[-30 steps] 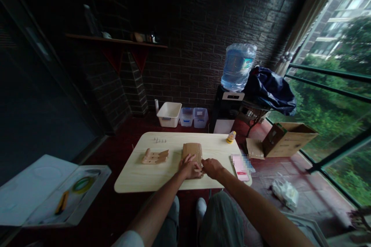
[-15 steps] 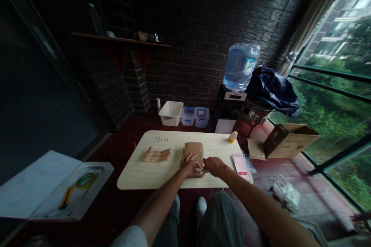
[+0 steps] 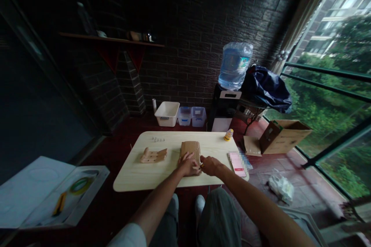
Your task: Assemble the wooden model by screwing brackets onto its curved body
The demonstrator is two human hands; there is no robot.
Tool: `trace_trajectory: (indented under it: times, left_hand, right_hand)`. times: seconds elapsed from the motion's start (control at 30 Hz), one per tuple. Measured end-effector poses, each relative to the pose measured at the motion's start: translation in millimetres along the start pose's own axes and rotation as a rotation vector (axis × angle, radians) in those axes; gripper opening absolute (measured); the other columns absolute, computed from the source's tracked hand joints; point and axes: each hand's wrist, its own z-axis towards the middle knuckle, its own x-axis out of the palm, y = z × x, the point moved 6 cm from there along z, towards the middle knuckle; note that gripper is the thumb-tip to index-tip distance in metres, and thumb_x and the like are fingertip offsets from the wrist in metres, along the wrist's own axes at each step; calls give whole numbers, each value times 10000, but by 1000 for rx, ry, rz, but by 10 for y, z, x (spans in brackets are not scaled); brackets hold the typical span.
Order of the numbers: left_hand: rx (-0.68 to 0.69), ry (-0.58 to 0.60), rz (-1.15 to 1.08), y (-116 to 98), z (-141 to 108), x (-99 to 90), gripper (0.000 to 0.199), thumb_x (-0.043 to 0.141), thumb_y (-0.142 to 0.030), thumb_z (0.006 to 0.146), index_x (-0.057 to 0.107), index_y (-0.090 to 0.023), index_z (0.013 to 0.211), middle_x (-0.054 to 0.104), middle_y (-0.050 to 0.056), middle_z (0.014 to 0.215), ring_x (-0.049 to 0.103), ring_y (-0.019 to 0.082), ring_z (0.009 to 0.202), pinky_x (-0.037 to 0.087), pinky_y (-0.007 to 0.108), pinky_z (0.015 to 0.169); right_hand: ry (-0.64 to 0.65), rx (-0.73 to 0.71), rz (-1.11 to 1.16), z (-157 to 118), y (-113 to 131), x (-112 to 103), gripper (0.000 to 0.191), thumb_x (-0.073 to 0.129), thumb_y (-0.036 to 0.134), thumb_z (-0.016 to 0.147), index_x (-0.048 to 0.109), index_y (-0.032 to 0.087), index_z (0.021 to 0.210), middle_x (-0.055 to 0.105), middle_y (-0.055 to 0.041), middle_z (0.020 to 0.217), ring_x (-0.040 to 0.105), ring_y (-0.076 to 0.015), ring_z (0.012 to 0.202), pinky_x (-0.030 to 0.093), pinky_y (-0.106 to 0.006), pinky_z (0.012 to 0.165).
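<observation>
A small brown cardboard box (image 3: 190,147) lies on the pale wooden table (image 3: 130,177). My left hand (image 3: 188,166) rests on its near part, fingers spread over the cardboard. At the box's right edge, my right hand (image 3: 211,165) is closed around a small tool with yellow and black on it (image 3: 202,165). Most of that tool is hidden by the fingers, so its kind is unclear. To the left lies a curved wooden piece with slats (image 3: 154,156). Behind it, several small screw-like metal pieces (image 3: 158,139) are set out.
A yellow-capped bottle (image 3: 228,135) and a phone with a pink screen (image 3: 237,163) are on the table's right side. An open white case (image 3: 87,197) sits at left. Bins (image 3: 167,114), a water dispenser (image 3: 226,104) and an open carton (image 3: 285,137) stand beyond the table.
The whole view has shifted slightly, so things sit a little further left. Both hands stay at the box; the right has moved very little along its right edge.
</observation>
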Motion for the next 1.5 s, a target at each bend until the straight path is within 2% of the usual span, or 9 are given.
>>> trace_trajectory:
  times: [0.13, 0.4, 0.57, 0.73, 0.93, 1.1, 1.27, 1.33, 1.5]
  left_hand:
    - [6, -1, -4, -3, 10, 14, 360, 834, -565, 644, 766, -315, 894, 356, -37, 1637, 127, 371, 1557, 108, 642, 1218]
    - [-1, 13, -3, -36, -24, -19, 326, 848, -483, 650, 755, -310, 910, 357, -13, 1637, 148, 355, 1556, 94, 636, 1225]
    - [-11, 4, -15, -60, -49, -48, 317, 831, -522, 655, 761, -309, 880, 362, -34, 1634, 141, 369, 1555, 90, 628, 1232]
    - [3, 0, -18, -47, -34, -29, 327, 843, -493, 636, 767, -318, 902, 377, -42, 1626, 149, 360, 1554, 115, 601, 1240]
    - [-3, 0, -9, 4, 0, 4, 338, 853, -507, 626, 763, -329, 899, 357, -63, 1635, 137, 353, 1559, 111, 601, 1237]
    - [-4, 20, -6, 7, 4, 20, 356, 840, -532, 643, 759, -328, 922, 312, -40, 1657, 103, 358, 1565, 86, 642, 1221]
    - [21, 0, -14, -8, 0, 14, 394, 819, -597, 650, 757, -333, 935, 345, -29, 1643, 133, 358, 1559, 89, 623, 1227]
    - [28, -9, -15, -5, 1, 11, 399, 830, -590, 637, 751, -329, 929, 371, -33, 1630, 145, 358, 1557, 102, 606, 1232]
    - [16, -4, -9, 11, 9, 12, 410, 853, -579, 616, 745, -317, 913, 377, -24, 1627, 148, 366, 1554, 122, 615, 1226]
  right_hand:
    - [42, -134, -97, -11, 49, -14, 299, 533, 183, 954, 567, 177, 1251, 726, -165, 1166, 714, -280, 1044, 536, -353, 804]
    - [-1, 29, -9, -5, -12, -5, 274, 510, 305, 989, 585, 164, 1212, 722, -196, 1126, 720, -282, 1016, 525, -335, 775]
    - [5, -39, -26, -37, 54, -49, 356, 521, 274, 974, 528, 178, 1317, 728, -183, 1130, 723, -280, 1006, 528, -337, 758]
    - [11, -103, -80, -8, 62, -55, 343, 568, 191, 933, 556, 200, 1275, 717, -152, 1180, 704, -264, 1064, 526, -345, 832]
    - [-17, -4, 1, 22, -11, 13, 337, 522, 271, 971, 550, 110, 1267, 711, -217, 1142, 709, -288, 1029, 525, -342, 792]
    - [12, 47, 30, 17, -40, 23, 347, 494, 277, 982, 546, 106, 1280, 725, -206, 1129, 720, -273, 1020, 525, -317, 761]
    - [44, -140, -82, 0, 29, -2, 308, 516, 236, 972, 565, 175, 1269, 725, -172, 1174, 714, -278, 1054, 530, -346, 802]
    - [32, -172, -97, 10, 37, 4, 285, 515, 242, 977, 576, 176, 1247, 724, -167, 1177, 708, -276, 1070, 532, -355, 825]
    - [21, -64, -89, 86, 14, 96, 295, 517, 297, 981, 594, 118, 1203, 727, -211, 1108, 720, -303, 1016, 556, -377, 795]
